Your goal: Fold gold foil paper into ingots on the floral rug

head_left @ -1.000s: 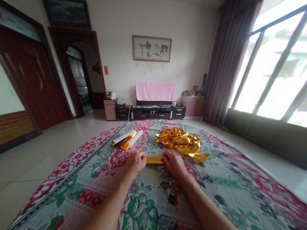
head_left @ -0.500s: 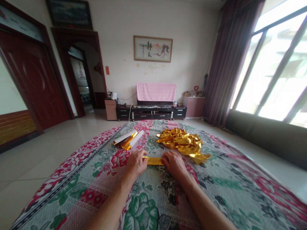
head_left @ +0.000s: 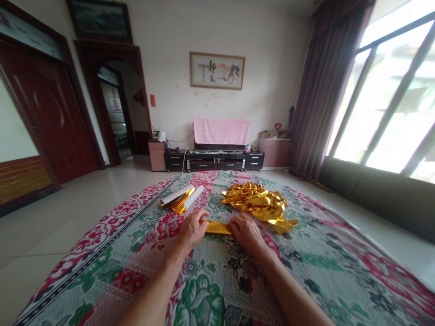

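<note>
A flat strip of gold foil paper (head_left: 218, 227) lies low over the tablecloth, stretched between my two hands. My left hand (head_left: 193, 227) is closed on its left end, thumb and fingers pinching it. At the right end my right hand (head_left: 245, 230) grips the strip with bent fingers. The fingers cover both ends. Just beyond my right hand rests a heap of folded gold foil pieces (head_left: 258, 201). Past my left hand lie curled gold foil sheets (head_left: 181, 199) with white backs.
A patterned floral cloth (head_left: 200, 299) covers the round table. Across the floor stands a low black cabinet (head_left: 217, 162) with a pink cloth (head_left: 221, 131) above it. A curtain (head_left: 326, 90) and window are to the right, a red door (head_left: 50, 104) to the left.
My left hand's fingers have shifted slightly on the strip's left end, and the strip tilts a little differently. The heap and the curled sheets look unmoved.
</note>
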Demonstrator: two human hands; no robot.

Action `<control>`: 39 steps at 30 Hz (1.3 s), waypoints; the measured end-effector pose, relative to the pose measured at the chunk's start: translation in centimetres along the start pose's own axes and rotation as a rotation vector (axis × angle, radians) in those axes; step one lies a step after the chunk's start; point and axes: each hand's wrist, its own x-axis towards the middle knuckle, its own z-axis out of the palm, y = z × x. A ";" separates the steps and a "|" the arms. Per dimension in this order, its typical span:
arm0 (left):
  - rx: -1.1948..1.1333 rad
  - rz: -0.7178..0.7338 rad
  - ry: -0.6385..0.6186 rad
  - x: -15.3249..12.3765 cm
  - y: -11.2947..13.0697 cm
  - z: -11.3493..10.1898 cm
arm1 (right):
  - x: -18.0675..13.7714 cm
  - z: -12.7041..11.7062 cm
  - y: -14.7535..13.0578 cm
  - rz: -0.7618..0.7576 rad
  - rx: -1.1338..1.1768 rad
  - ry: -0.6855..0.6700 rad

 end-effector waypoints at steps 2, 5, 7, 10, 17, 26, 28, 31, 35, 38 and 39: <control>-0.040 -0.015 0.016 0.0 0.3 -0.1 | 0.1 0.0 -0.1 0.008 0.054 0.031; -0.123 -0.075 0.053 0.1 0.6 -0.2 | 0.3 0.1 -0.3 0.055 0.184 0.156; -0.166 -0.108 0.124 0.2 0.7 -0.5 | 0.6 0.3 -0.4 0.135 0.284 0.236; -0.152 0.023 0.233 0.3 1.1 -1.0 | 1.0 0.7 -0.4 0.272 0.437 0.260; 0.111 0.423 0.087 -0.1 2.8 -1.4 | 1.5 0.8 -0.4 0.378 0.786 0.218; 0.198 0.406 0.026 0.1 3.6 -1.2 | 1.8 0.3 -1.1 0.507 1.210 0.079; 0.182 0.416 0.001 0.1 3.7 -1.2 | 1.7 -0.1 -1.5 0.503 1.238 0.051; 0.090 0.389 -0.054 0.1 3.5 -1.0 | 1.7 -0.9 -1.9 0.482 1.255 0.006; -0.259 0.092 -0.058 0.3 3.5 -0.4 | 1.8 -1.0 -1.5 0.483 1.226 0.056; -0.699 -0.208 -0.149 0.4 3.8 0.1 | 1.8 -0.7 -1.3 0.487 1.256 0.033; -0.840 -0.283 -0.203 0.4 3.9 0.2 | 1.7 -0.6 -1.4 0.469 1.269 -0.015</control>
